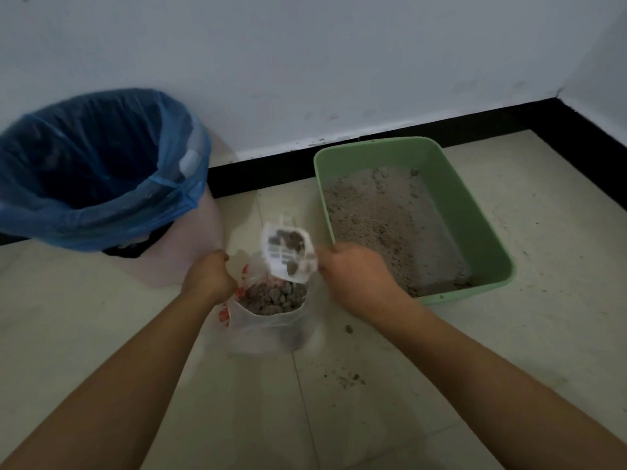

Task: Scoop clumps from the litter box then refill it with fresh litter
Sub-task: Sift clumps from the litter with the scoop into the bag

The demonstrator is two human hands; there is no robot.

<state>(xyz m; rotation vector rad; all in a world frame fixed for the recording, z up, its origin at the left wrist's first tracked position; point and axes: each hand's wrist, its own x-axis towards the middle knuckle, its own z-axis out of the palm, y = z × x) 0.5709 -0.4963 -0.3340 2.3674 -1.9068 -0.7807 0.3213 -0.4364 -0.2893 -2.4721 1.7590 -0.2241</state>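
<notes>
Litter box (pixel 470 212): pale green rectangular tray, flat on the floor at 2 o'clock of centre, long axis running 11 to 5.
Litter (pixel 383 225) inside: grey-beige, a thin uneven layer with small dark lumps scattered through it.
Scoop (pixel 288 262): white, slotted, tilted, at the box's 9 o'clock, just above the bag mouth. Grey-brown clumps (pixel 288 240) lie on it. Right hand (pixel 353 276) grips the handle end.
Bag (pixel 271 329): thin white plastic, red print, open at the scoop's 6 o'clock, part-filled with clumps. Left hand (pixel 208 276) grips its rim at 10 o'clock.
Stray clump (pixel 348 329): on the floor, bag's 3 o'clock.
</notes>
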